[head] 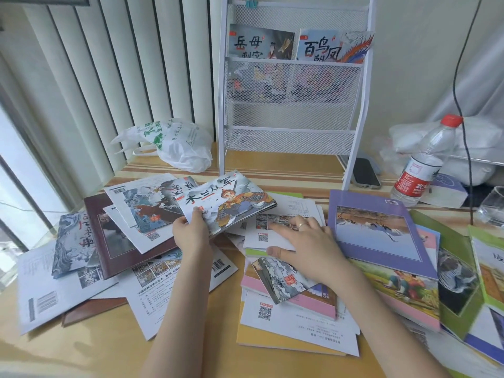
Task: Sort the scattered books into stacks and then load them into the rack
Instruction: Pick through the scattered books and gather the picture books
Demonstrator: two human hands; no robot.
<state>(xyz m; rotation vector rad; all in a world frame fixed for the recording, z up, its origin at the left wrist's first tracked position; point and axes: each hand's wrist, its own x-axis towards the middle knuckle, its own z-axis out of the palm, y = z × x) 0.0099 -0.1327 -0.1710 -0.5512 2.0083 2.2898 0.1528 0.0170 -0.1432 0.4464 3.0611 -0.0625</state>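
gripping a thin warrior book (227,199) by its corner in front of the white rack (293,85), the left hand (191,230) is lifting it to sort, while the right hand (305,241) is pressing flat, fingers straight, on a white booklet (272,236) among the scattered books, probably for steadying it.

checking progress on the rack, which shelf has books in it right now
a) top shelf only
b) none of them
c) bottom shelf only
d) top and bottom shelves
a: two picture books stand side by side in the top pocket of the white mesh rack, while the lower pockets show only bare mesh; the left hand holds a small stack of books above the table.
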